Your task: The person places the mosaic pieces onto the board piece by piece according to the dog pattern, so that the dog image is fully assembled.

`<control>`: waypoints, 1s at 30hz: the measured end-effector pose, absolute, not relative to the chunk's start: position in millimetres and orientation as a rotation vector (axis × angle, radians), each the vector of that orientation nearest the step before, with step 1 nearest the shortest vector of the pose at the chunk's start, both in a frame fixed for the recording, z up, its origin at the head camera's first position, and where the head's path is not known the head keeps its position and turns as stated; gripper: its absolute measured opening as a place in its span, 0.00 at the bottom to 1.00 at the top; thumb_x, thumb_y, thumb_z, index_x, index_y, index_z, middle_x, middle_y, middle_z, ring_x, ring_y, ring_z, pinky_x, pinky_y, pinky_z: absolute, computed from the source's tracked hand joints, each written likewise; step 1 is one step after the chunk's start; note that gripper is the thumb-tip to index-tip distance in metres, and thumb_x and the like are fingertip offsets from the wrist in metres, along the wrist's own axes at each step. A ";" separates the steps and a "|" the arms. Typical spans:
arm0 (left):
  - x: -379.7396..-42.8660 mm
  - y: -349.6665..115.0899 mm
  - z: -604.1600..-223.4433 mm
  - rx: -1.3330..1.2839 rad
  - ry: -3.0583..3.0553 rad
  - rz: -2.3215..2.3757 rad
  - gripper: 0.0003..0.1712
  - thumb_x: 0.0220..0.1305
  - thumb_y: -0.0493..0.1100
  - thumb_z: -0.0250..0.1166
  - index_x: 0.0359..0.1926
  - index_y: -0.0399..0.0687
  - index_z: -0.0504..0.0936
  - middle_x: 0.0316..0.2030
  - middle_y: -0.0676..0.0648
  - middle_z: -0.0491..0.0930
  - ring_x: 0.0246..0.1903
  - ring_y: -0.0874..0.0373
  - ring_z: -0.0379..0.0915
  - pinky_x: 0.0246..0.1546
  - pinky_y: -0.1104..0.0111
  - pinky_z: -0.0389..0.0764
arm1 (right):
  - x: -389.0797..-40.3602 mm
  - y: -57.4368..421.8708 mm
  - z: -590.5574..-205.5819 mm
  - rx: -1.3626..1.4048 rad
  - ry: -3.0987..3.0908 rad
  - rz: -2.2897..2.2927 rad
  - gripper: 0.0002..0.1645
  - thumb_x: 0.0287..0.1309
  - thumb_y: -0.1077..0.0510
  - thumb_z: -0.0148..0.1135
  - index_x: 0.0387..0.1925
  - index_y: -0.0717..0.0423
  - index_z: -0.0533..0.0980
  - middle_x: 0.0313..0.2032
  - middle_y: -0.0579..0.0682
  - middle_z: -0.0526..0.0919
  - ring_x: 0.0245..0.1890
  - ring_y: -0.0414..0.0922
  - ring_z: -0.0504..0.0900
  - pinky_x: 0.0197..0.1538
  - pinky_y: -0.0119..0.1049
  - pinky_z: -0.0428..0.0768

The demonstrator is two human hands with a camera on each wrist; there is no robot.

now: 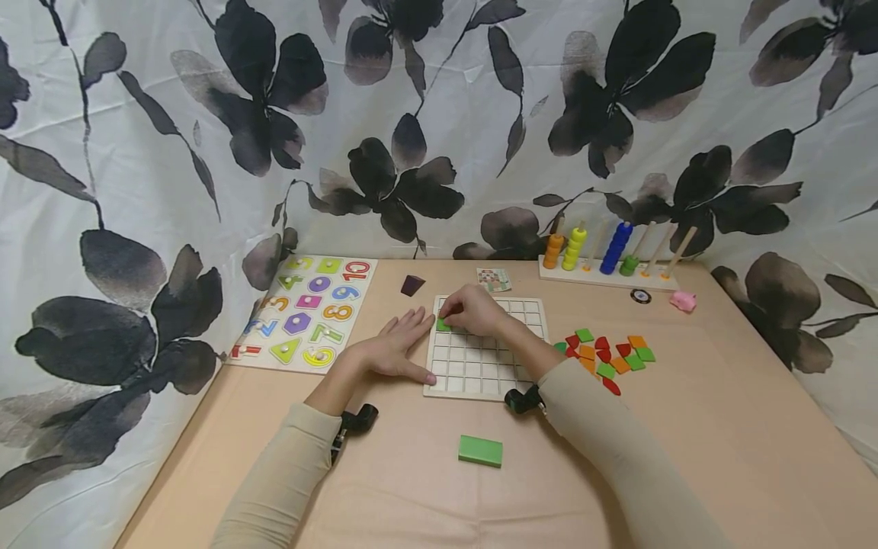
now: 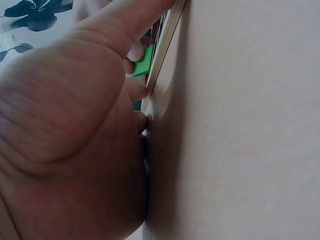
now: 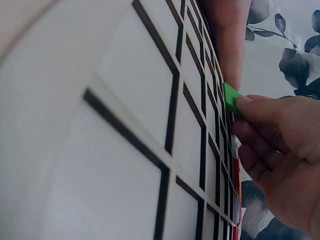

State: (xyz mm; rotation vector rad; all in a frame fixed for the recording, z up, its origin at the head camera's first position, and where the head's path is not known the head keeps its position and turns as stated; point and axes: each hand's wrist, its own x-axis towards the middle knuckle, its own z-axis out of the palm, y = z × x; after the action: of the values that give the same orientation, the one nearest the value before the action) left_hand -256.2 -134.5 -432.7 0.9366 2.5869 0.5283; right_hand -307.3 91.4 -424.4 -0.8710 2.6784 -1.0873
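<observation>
My right hand [image 1: 475, 311] pinches a green tile [image 3: 230, 99] between thumb and fingertips. It is over the upper left part of a white grid board [image 1: 473, 372], whose squares are marked off by raised ridges. Fingers spread, my left hand [image 1: 394, 347] rests along the board's left side, its thumb at the lower left corner. In the left wrist view the green tile [image 2: 143, 63] shows beyond the thumb. Bits of red [image 3: 236, 172] peek out at the grid's far side in the right wrist view, mostly hidden by the ridges.
Loose red, orange and green tiles [image 1: 604, 354] lie right of the board. A green block [image 1: 480, 451] is in front. A number puzzle [image 1: 302, 313] stands left; behind are a dark piece [image 1: 412, 285], a picture card [image 1: 494, 280], a peg stacker [image 1: 607, 274], a black ring [image 1: 641, 296] and a pink figure [image 1: 683, 301].
</observation>
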 end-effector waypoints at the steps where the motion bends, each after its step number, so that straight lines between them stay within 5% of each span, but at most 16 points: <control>1: -256.2 -134.5 -432.8 0.937 2.587 0.529 0.70 0.46 0.75 0.66 0.76 0.46 0.40 0.75 0.39 0.32 0.74 0.44 0.24 0.70 0.46 0.33 | -306.7 91.2 -423.8 -0.885 2.689 -1.056 0.05 0.54 0.63 0.69 0.34 0.55 0.86 0.33 0.46 0.87 0.33 0.39 0.81 0.38 0.33 0.79; 14: -256.4 -134.1 -434.4 0.919 2.589 0.530 0.70 0.44 0.76 0.66 0.76 0.47 0.41 0.75 0.40 0.32 0.74 0.46 0.24 0.70 0.47 0.33 | -293.1 105.9 -411.0 -0.960 2.733 -0.897 0.11 0.57 0.61 0.67 0.43 0.54 0.85 0.39 0.46 0.84 0.37 0.42 0.78 0.42 0.37 0.78; 21: -255.6 -133.6 -434.4 0.915 2.592 0.535 0.71 0.44 0.76 0.66 0.76 0.47 0.41 0.75 0.40 0.33 0.74 0.45 0.24 0.71 0.47 0.33 | -276.3 178.5 -383.0 -0.852 2.755 -1.051 0.17 0.57 0.56 0.68 0.49 0.50 0.82 0.49 0.48 0.82 0.44 0.47 0.76 0.45 0.43 0.76; 30: -256.6 -133.5 -435.0 0.905 2.593 0.525 0.72 0.42 0.77 0.65 0.76 0.48 0.40 0.76 0.41 0.32 0.74 0.47 0.24 0.71 0.49 0.32 | -265.8 280.1 -387.6 -0.544 2.774 -1.121 0.17 0.60 0.52 0.65 0.51 0.48 0.80 0.42 0.49 0.82 0.40 0.48 0.73 0.43 0.41 0.75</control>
State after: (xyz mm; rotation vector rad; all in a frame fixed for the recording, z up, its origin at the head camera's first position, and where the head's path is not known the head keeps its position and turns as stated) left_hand -256.6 -133.5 -435.0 0.9046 2.5926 0.5248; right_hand -265.8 280.1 -387.6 -0.5436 2.7739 -1.1205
